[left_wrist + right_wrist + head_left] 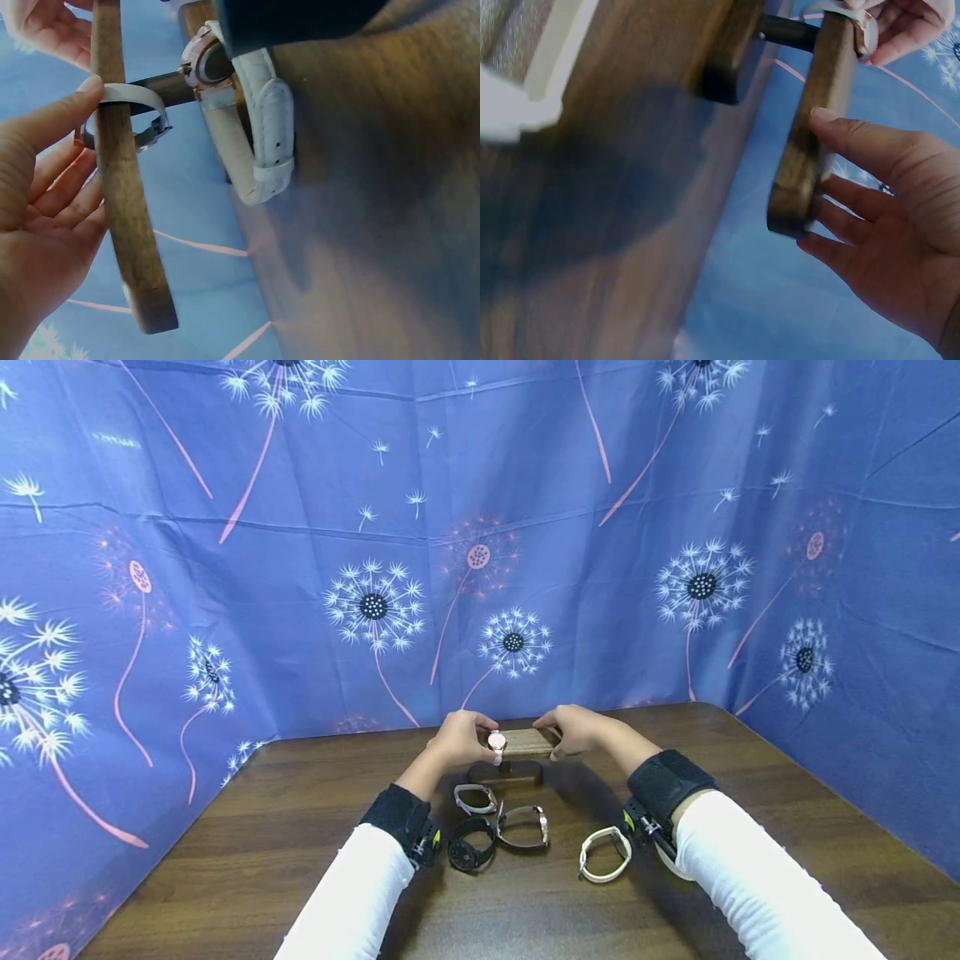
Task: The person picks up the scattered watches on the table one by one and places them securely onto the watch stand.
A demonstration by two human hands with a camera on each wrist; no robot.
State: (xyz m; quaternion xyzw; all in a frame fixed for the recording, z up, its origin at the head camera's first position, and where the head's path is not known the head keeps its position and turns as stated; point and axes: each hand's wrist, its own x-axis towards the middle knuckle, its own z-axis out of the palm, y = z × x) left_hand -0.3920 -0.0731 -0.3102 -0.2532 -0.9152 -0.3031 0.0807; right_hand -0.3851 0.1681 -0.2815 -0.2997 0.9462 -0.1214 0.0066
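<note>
A wooden watch stand, with a crossbar (529, 742) on a short post above a dark base (517, 774), stands near the table's back edge. A pale-strapped watch (497, 742) is looped round the left part of the crossbar. My left hand (459, 739) pinches this watch, its thumb (91, 85) on the white strap (133, 93) and the other fingers behind the bar. On the crossbar's right part, my right hand (576, 730) grips the wood, thumb (832, 124) on one face and fingers at the opposite side.
In front of the stand lie a pale watch (480, 811), a black watch (463, 857) and a dark-strapped watch (543, 828). A white-strapped watch (600, 878) is further right; another white band (670, 865) is partly hidden by the right forearm. A blue dandelion-print cloth (420, 527) hangs behind.
</note>
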